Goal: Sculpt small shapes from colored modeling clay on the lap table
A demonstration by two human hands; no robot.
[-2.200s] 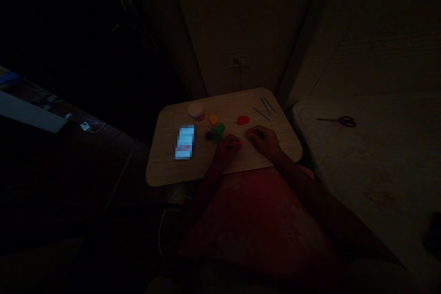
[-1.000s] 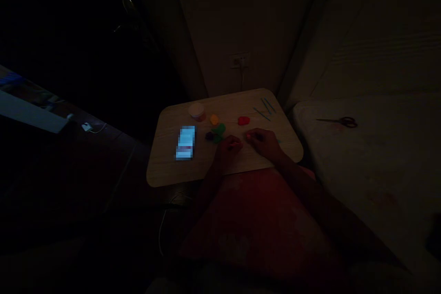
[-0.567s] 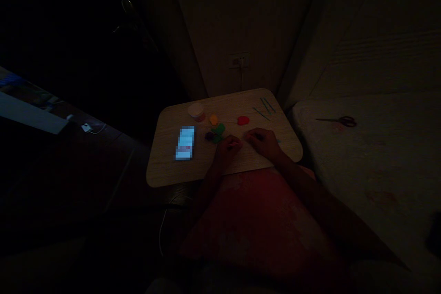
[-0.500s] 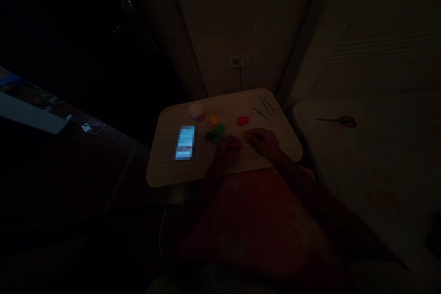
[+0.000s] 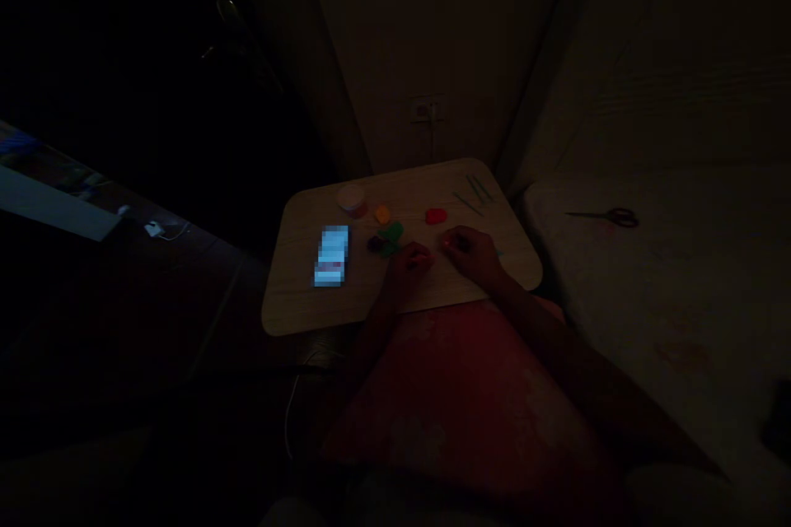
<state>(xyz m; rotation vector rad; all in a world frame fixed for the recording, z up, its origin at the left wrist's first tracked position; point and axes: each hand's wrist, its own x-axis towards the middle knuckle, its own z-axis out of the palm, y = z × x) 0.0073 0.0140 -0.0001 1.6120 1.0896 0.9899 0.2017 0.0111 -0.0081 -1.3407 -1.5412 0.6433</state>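
A red cloth [image 5: 451, 403] covers the lap of a person seated in a dim room, both forearms reaching forward to a wooden worktop [image 5: 297, 296] with rounded corners. The left hand [image 5: 408, 270] and right hand [image 5: 470, 255] rest near its front edge, a short gap between them, fingers curled inward and pointing toward each other. A pinkish glint [image 5: 446, 243] shows at the right fingertips, but the light is too poor to tell whether either hand is grasping anything. Just beyond the left hand lies a lump of green clay [image 5: 390, 237], touching purple clay [image 5: 374, 244]; orange clay [image 5: 383, 215] sits farther on, and red clay [image 5: 436, 216] lies ahead of the right hand. A white tub [image 5: 351, 199] stands near the far edge. Thin teal sticks [image 5: 475, 191] lie in the far right corner, their long axes slanting from upper left to lower right. A lit, blurred phone [image 5: 331, 255] lies flat at left. Scissors [image 5: 609, 217] rest on the bed [image 5: 680, 305] at right, below a wall socket [image 5: 428, 109].
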